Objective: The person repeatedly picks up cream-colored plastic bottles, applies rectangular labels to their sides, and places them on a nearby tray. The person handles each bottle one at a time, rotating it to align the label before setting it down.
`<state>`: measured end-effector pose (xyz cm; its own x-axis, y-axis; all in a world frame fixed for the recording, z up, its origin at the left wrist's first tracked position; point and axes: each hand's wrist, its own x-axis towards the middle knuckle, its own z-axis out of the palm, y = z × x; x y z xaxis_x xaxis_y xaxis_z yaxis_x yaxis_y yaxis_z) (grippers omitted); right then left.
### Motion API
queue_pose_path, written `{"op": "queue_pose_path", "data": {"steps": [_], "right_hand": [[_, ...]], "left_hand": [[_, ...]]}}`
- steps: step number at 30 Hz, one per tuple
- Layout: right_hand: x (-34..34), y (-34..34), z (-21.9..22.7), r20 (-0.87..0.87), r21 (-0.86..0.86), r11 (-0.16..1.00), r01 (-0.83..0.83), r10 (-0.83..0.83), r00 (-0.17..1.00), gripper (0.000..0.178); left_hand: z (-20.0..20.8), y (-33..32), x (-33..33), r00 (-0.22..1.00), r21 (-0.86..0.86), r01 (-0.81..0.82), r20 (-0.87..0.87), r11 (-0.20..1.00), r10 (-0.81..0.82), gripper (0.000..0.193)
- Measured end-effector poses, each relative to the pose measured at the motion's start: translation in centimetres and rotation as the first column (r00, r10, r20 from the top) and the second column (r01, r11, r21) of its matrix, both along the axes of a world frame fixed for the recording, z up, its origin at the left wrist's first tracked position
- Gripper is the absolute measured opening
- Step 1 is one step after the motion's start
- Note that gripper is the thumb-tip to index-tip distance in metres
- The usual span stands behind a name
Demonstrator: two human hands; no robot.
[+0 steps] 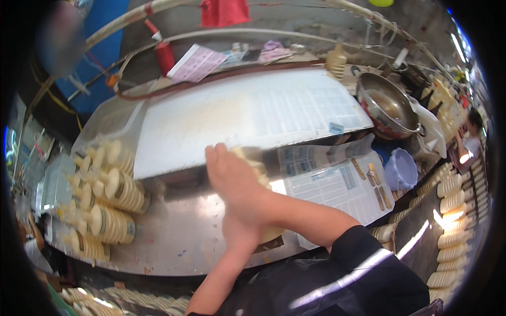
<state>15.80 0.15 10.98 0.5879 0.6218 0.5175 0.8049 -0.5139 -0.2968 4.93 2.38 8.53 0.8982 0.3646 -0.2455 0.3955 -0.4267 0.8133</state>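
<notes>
My right hand (230, 176) crosses in front of me, its fingers stretched out and close together, somewhat blurred by motion. It lies against the left side of a cream ribbed bottle (254, 158). My left hand (240, 227) comes up from below and passes under my right wrist; its fingers are hidden. Most of the bottle is behind my hands and right forearm. Under them is a shiny metal tabletop (174, 226). On its left, several cream ribbed pump bottles (113, 184) stand in a group.
Beyond my hands sits a white lit panel (200, 116) with clear label sheets (300, 108) on its right. At right are more sheets (327, 200), small brass-coloured pieces (377, 181), a lilac bucket (401, 168) and a metal pot (387, 102). Bottle rows (450, 237) line the right; a person (469, 142) sits beyond.
</notes>
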Motion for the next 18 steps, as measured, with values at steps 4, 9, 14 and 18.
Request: {"op": "queue_pose_path", "data": {"steps": [4, 9, 14, 18], "right_hand": [[1.0, -2.9, 1.0, -0.242, 0.168, 0.986, -0.025, 0.066, 0.968, 0.026], [3.5, -7.6, -2.2, -0.436, 0.276, 0.948, 0.158, -0.023, 0.900, 0.041], [4.2, -9.3, -5.0, -0.410, 0.424, 0.891, 0.164, 0.027, 0.912, 0.042], [4.8, -11.6, -3.2, -0.459, 0.349, 0.916, 0.199, -0.018, 0.888, 0.048]], "left_hand": [[-0.4, 0.0, -0.1, 0.973, 0.029, -0.079, 0.219, 0.996, 0.071, 0.090], [-0.3, 0.1, 0.3, 0.973, 0.160, -0.010, 0.229, 0.987, -0.027, 0.109], [-1.0, -0.2, 0.6, 0.961, 0.118, -0.052, 0.277, 0.992, 0.017, 0.111], [-1.8, 0.0, 0.7, 0.945, -0.054, -0.073, 0.315, 0.996, 0.087, 0.110]]}}
